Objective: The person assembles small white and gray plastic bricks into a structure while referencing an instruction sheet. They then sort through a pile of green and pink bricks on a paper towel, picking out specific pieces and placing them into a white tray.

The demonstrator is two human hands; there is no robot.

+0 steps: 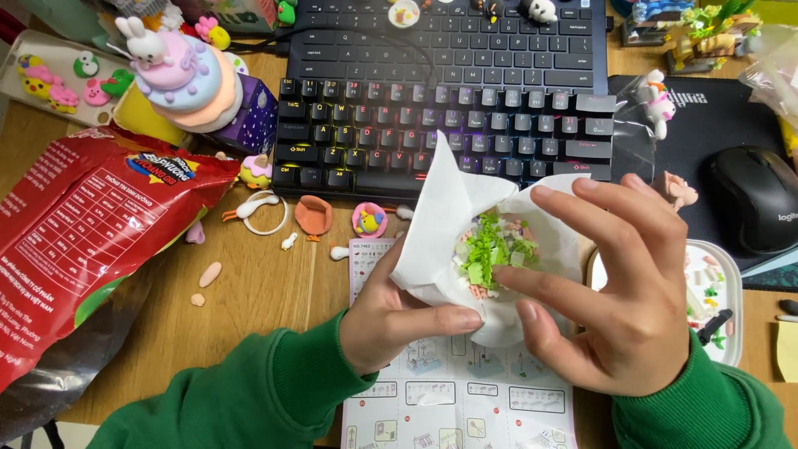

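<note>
My left hand [399,316] cups a white paper tissue [445,208] from below, its thumb pressed along the tissue's lower edge. Inside the tissue lies a heap of tiny building bricks [490,249], mostly green with some pink and white. My right hand [619,291] is spread over the tissue's right side, fingers apart, with the index fingertip touching the brick heap. Both arms wear green sleeves. Beneath the hands lies a printed instruction sheet [457,399] with small assembly diagrams.
A black keyboard [440,133] sits just behind the tissue, a laptop keyboard [449,37] behind that. A red snack bag [91,233] lies at left, small clay figures [316,216] scattered beside it. A white tray [715,291] with small parts and a black mouse [752,195] are at right.
</note>
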